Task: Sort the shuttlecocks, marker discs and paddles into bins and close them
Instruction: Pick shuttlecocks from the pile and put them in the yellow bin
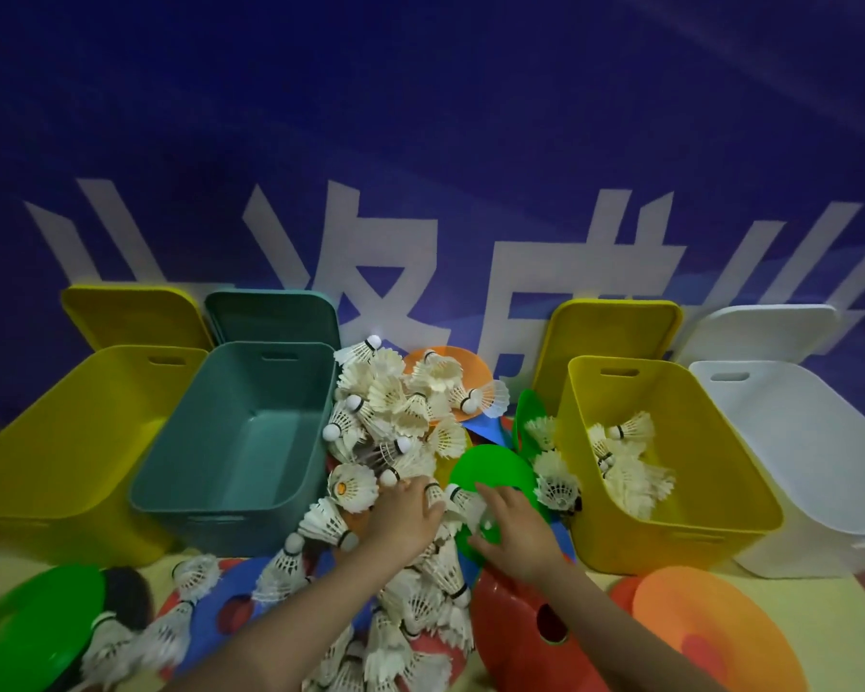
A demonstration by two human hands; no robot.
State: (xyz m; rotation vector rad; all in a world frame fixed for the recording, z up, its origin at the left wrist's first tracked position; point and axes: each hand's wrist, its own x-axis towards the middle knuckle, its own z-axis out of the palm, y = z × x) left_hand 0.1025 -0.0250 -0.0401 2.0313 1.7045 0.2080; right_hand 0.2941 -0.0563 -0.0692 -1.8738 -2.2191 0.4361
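Observation:
A heap of white shuttlecocks (390, 417) fills the middle of the floor between the bins, mixed with coloured marker discs. My left hand (406, 511) grips a shuttlecock (433, 493) near the heap's front. My right hand (513, 529) lies on a green marker disc (490, 474) with its fingers around another shuttlecock (463, 499). The yellow bin (670, 531) on the right holds several shuttlecocks (625, 467). The teal bin (231, 432) and the left yellow bin (66, 442) show nothing inside. No paddle is clearly visible.
A white bin (810, 472) stands at far right. Lids lean on the blue wall behind the bins: yellow (131, 317), teal (270, 314), yellow (615, 332), white (765, 332). Discs lie near me: green (31, 626), red (525, 636), orange (710, 626), blue (241, 591).

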